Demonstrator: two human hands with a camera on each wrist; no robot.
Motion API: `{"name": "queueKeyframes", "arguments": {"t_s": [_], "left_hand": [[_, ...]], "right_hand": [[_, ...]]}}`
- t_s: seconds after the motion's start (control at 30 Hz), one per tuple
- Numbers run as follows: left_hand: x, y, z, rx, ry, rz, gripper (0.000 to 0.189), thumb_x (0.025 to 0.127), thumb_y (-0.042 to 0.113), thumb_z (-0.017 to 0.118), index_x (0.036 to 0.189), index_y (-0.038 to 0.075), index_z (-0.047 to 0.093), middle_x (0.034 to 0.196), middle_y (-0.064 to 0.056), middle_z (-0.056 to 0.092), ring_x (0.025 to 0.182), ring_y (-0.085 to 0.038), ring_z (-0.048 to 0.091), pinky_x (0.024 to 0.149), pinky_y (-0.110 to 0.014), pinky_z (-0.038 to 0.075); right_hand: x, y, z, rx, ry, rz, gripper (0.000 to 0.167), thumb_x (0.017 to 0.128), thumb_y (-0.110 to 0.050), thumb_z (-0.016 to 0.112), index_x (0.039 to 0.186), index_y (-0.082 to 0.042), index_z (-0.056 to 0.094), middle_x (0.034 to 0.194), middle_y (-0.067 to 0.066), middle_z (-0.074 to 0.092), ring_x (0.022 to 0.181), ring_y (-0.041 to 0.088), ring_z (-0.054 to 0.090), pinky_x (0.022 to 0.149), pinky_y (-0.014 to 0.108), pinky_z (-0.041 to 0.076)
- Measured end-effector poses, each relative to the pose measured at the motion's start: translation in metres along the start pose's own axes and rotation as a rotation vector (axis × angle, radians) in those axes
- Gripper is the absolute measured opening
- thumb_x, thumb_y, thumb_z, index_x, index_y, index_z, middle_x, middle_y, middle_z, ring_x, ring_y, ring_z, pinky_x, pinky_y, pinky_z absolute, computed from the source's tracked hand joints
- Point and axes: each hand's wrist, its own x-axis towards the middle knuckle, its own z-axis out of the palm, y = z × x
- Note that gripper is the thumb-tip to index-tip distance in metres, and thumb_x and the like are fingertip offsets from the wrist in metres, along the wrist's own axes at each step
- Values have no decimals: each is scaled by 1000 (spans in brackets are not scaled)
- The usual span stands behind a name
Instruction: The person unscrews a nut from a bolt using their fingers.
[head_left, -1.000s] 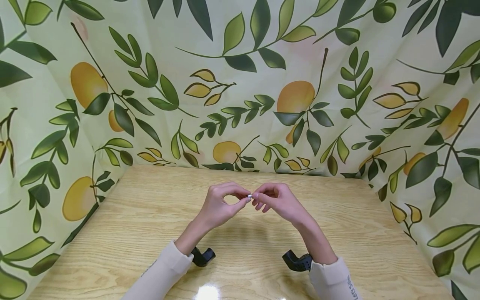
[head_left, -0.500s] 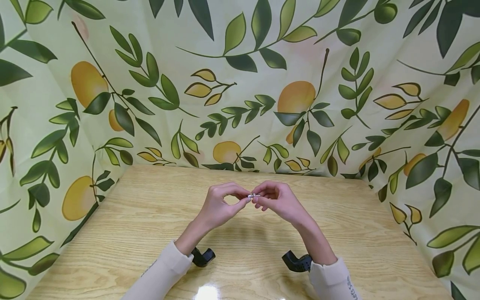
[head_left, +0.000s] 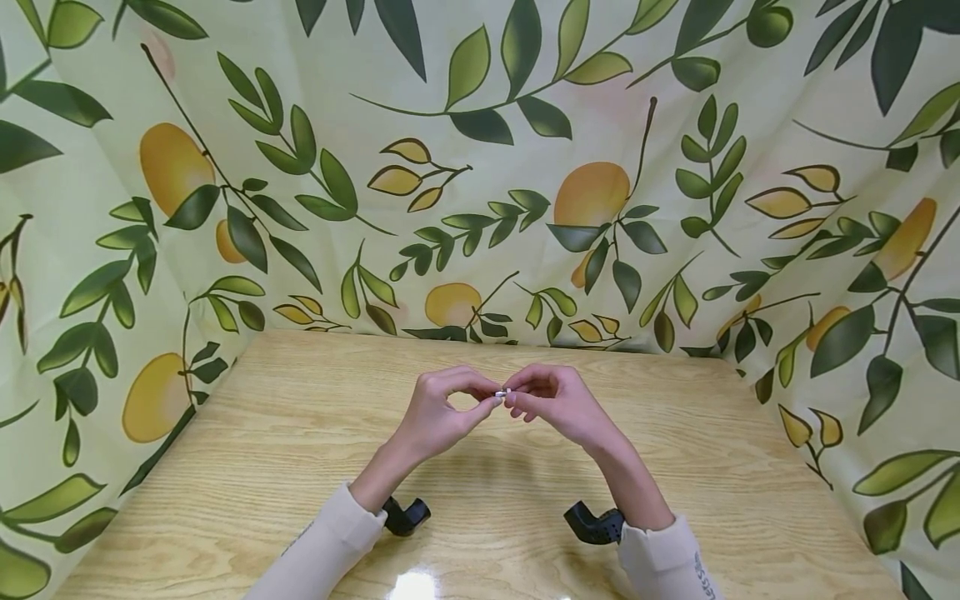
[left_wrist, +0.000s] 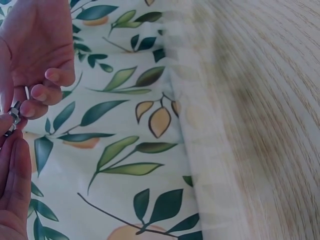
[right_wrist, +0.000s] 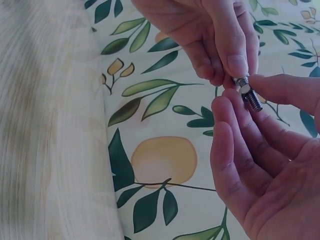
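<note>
My left hand (head_left: 441, 414) pinches one end of a small metal bolt (right_wrist: 254, 102) between thumb and fingertips, raised above the table. A shiny nut (right_wrist: 244, 89) sits partway along the bolt, with bare thread sticking out beyond it toward the right palm. The right hand (head_left: 557, 406) meets it from the other side, its thumb and fingertips at the nut. In the left wrist view the nut and bolt appear at the left edge, partly covered by fingers. The bolt's far end is hidden in the left hand's grip.
Beneath both hands lies a light wooden table (head_left: 315, 392). A cloth printed with leaves and fruit (head_left: 480, 250) hangs at the back and sides. Black curved wrist mounts (head_left: 406, 515) show by each beige sleeve.
Half a second ago more of the bolt showed between the hands; the right fingertips have since closed over it again. The left hand and both arms stay nearly still.
</note>
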Motion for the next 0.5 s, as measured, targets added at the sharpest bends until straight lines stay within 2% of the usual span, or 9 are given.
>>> {"name": "queueKeyframes", "arguments": {"t_s": [0.23,0.5], "left_hand": [[0,-1,0,12,7,6,11,85,3,82,94,8,81,88,-3,79,77,-10,74,77,-23,63],[0,2,-1,18,8,-2,11,85,4,82,95,9,81,89,-2,79,78,-10,74,76,-23,63]], "right_hand": [[-1,0,0,13,-15,-4,25,98,-17,71,115,0,69,94,10,74,81,22,73,73,34,64],[0,1,-1,-18,-36,-24,24,102,-21,66,109,2,72,95,21,74,81,19,72,71,32,63]]}}
